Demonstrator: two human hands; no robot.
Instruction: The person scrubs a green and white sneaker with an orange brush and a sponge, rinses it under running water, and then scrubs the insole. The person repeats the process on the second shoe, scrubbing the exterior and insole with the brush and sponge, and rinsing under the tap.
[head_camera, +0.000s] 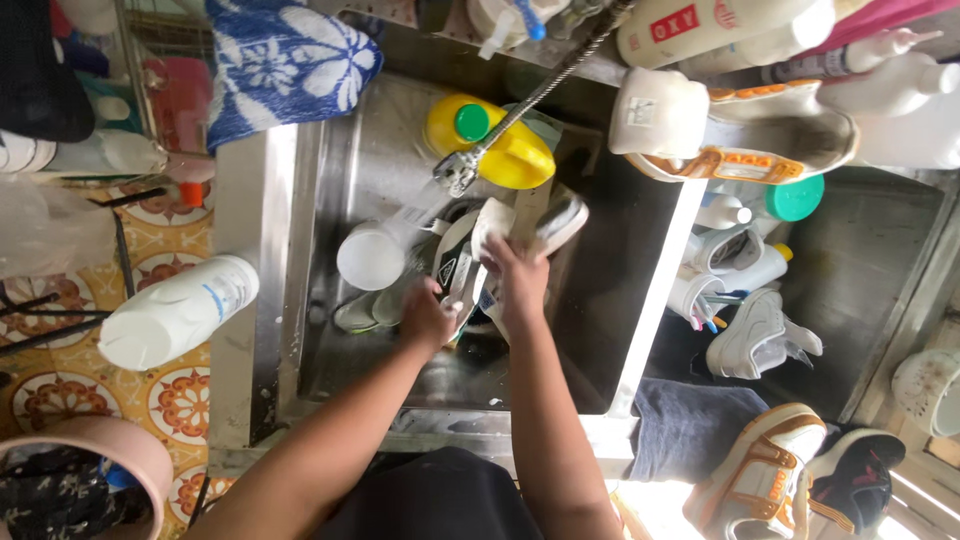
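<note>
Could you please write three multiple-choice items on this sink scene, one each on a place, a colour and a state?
1. Where does the white plastic cup stand?
A. In the steel sink basin, left of the shoe
B. On the patterned floor
C. On the right counter

2. What colour is the cap of the yellow bottle in the basin?
A. Red
B. Green
C. Black

3. What is the right hand doing?
A. Hanging free
B. Resting on the basin rim
C. Gripping the white and dark sports shoe

Answers: 1 A, the cup sits inside the basin beside the shoe. 2 B, a round green cap tops the bottle. 3 C, its fingers close on the shoe, which the left hand also touches, below the metal tap.
</note>
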